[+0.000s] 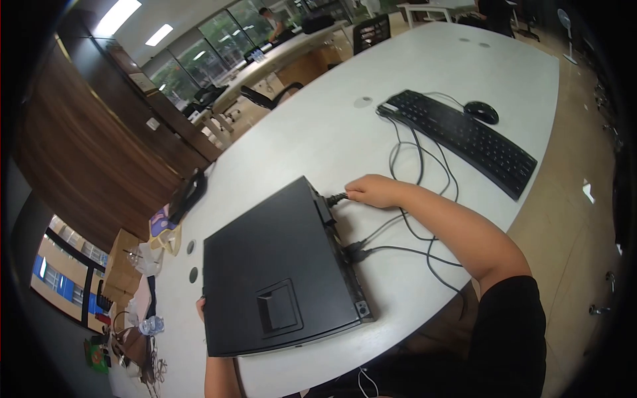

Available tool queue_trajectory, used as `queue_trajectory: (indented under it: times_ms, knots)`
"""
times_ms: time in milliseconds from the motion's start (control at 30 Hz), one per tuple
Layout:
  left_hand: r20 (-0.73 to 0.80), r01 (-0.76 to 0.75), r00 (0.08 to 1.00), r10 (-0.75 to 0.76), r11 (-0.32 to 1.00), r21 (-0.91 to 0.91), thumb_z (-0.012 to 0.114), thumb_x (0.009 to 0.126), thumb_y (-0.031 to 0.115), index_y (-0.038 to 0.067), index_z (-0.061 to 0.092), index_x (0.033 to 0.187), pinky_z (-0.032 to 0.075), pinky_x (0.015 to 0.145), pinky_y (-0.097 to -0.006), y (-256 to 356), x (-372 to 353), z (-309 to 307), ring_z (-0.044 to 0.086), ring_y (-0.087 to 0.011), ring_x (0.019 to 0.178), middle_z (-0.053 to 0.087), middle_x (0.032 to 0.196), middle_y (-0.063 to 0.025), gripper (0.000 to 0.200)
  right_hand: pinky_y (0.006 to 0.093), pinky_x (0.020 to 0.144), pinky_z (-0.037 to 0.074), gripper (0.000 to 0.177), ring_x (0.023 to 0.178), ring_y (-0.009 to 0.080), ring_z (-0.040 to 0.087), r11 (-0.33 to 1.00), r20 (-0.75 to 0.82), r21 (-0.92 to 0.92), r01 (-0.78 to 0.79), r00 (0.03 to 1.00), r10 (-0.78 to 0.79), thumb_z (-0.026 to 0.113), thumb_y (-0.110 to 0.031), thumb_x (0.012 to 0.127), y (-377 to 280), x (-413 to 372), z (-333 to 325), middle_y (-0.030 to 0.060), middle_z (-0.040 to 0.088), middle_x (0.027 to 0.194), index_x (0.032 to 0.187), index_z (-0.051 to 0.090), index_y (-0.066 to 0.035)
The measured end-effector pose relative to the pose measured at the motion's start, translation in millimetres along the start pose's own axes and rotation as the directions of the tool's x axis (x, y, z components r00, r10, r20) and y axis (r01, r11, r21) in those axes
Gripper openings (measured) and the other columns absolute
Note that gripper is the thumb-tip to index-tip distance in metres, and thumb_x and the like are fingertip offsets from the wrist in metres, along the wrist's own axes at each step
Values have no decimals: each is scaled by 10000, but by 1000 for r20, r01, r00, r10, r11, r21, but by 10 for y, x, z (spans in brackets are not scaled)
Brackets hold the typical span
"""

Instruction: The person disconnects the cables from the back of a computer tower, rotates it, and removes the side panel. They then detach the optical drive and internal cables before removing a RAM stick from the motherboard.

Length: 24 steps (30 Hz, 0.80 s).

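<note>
A black desktop computer case (265, 245) lies flat on the white table in front of me. My right hand (375, 191) is closed around a black cable plug (336, 198) at the far end of the case's right side, where it meets the ports. Lower on that same side, more black plugs (356, 252) are seated, with cables trailing right beneath my forearm. My left hand (200, 309) grips the opposite side of the case; only a bit of it shows, and the case hides the rest.
A black keyboard (464, 136) and a mouse (482, 112) lie at the right, their cables looping across the white table (279, 139). A black telephone (189, 194), bags and a brown handbag (135, 341) crowd the left edge. Farther back, a person sits near the windows.
</note>
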<state>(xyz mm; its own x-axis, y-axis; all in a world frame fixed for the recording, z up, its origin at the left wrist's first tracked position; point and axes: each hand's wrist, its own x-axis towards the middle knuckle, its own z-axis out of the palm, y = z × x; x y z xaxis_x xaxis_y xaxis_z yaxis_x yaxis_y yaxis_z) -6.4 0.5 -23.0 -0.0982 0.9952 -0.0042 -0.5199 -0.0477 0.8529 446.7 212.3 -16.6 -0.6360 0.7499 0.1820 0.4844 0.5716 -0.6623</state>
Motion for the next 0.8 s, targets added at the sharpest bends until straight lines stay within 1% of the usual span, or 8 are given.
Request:
queue_trajectory:
  times_ms: [100, 200, 267, 300, 400, 533, 600, 800]
  knots:
    - [-2, -25, 1000, 25, 1000, -3, 425, 807, 370, 14, 443, 1293, 437, 935, -377, 63, 105, -282, 541, -271, 1095, 525, 1246, -144, 603, 394, 731, 436, 241, 831, 284, 575, 992, 35, -118, -49, 998, 53, 476, -307, 900, -54, 26, -63, 120, 608, 842, 875, 561, -83]
    - [94, -151, 987, 133, 963, 225, 389, 865, 397, 23, 367, 1359, 378, 1001, -366, 155, 60, 56, 461, -257, 1203, 448, 1341, -143, 620, 367, 766, 427, 168, 888, 275, 540, 981, -134, -189, 44, 989, -70, 499, -243, 895, -162, -19, -85, 97, 588, 908, 938, 543, -86]
    - [142, -289, 957, 252, 857, 426, 342, 905, 419, 32, 316, 1390, 309, 1051, -360, 276, 296, -84, 385, -248, 1270, 389, 1392, -140, 621, 368, 863, 412, 227, 995, 253, 513, 996, -168, 31, 81, 983, -75, 515, -197, 890, -505, -54, -320, 102, 550, 1063, 1073, 505, -63]
    - [157, -337, 941, 301, 782, 525, 319, 926, 430, 36, 291, 1406, 275, 1076, -357, 326, 385, -187, 346, -244, 1303, 360, 1417, -138, 622, 365, 887, 406, 247, 1014, 248, 511, 996, -190, -8, 93, 977, -93, 511, -196, 894, -774, -136, -473, 99, 545, 1090, 1103, 501, -66]
    - [135, -248, 968, 214, 698, 672, 260, 953, 452, 28, 291, 1407, 176, 1116, -339, 514, 666, -144, 277, -241, 1344, 332, 1437, -141, 621, 375, 908, 407, 306, 1041, 273, 513, 977, -214, -42, 211, 953, -215, 542, -239, 883, -1512, -466, -644, 103, 553, 1113, 1144, 509, -84]
    - [304, -328, 937, 173, 738, 590, 280, 958, 431, 0, 340, 1372, 260, 1081, -330, 324, 1278, -435, 333, -232, 1308, 393, 1390, -140, 600, 375, 917, 397, 300, 1073, 258, 510, 853, 22, -57, 519, 854, -519, 534, -261, 890, -2215, -1188, -264, 91, 548, 1138, 1138, 540, -91]
    - [311, -311, 938, 152, 766, 563, 283, 958, 429, -3, 349, 1363, 271, 1074, -329, 234, 1421, -432, 341, -229, 1300, 401, 1381, -139, 596, 373, 908, 399, 326, 1081, 239, 512, 718, 95, -244, 652, 753, -651, 553, -270, 882, -2289, -1531, 140, 85, 534, 1184, 1166, 535, -109]
    - [245, -214, 964, 99, 840, 499, 293, 958, 425, -13, 375, 1339, 301, 1053, -327, 203, 1436, -372, 366, -221, 1278, 424, 1356, -136, 586, 374, 909, 394, 371, 1076, 242, 511, 767, 60, -164, 621, 782, -620, 591, -245, 854, -2315, -2076, 803, 91, 493, 1253, 1197, 522, -123]
